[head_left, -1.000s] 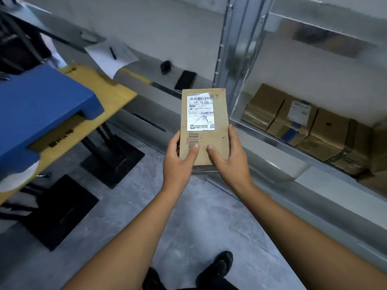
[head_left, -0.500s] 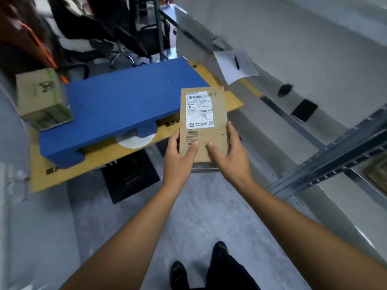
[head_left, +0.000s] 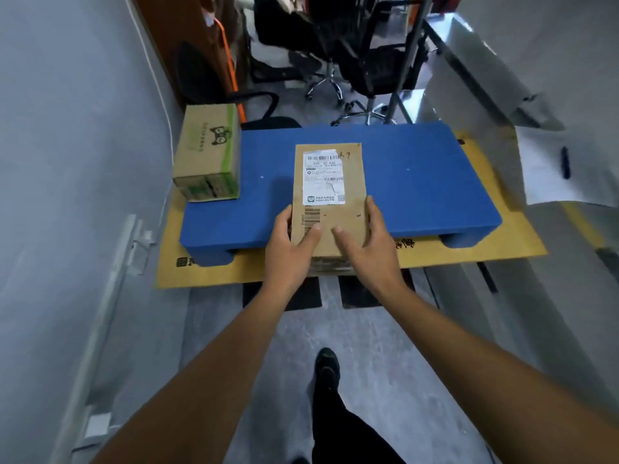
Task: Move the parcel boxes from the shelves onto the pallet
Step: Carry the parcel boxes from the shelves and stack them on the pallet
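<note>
I hold a flat brown parcel box (head_left: pixel 330 209) with a white shipping label in front of me, over the near edge of the blue pallet (head_left: pixel 418 182). My left hand (head_left: pixel 289 249) grips its near left side, thumb on top. My right hand (head_left: pixel 368 249) grips the near right side the same way. A second parcel box (head_left: pixel 209 152), brown with green print, stands on the pallet's far left corner. The shelves are out of view.
The pallet lies on a flat cardboard sheet (head_left: pixel 469 249) raised on black stands. A grey wall (head_left: pixel 67 162) runs along the left. Office chairs (head_left: pixel 335 55) stand behind the pallet. A paper sheet with a pen (head_left: pixel 566 162) lies at the right. My shoe (head_left: pixel 326 366) is on the grey floor.
I have turned left, away from the shelf, and now face the blue pallet straight on. Both hands kept the same grip, and the parcel box now hangs over the pallet's near edge.
</note>
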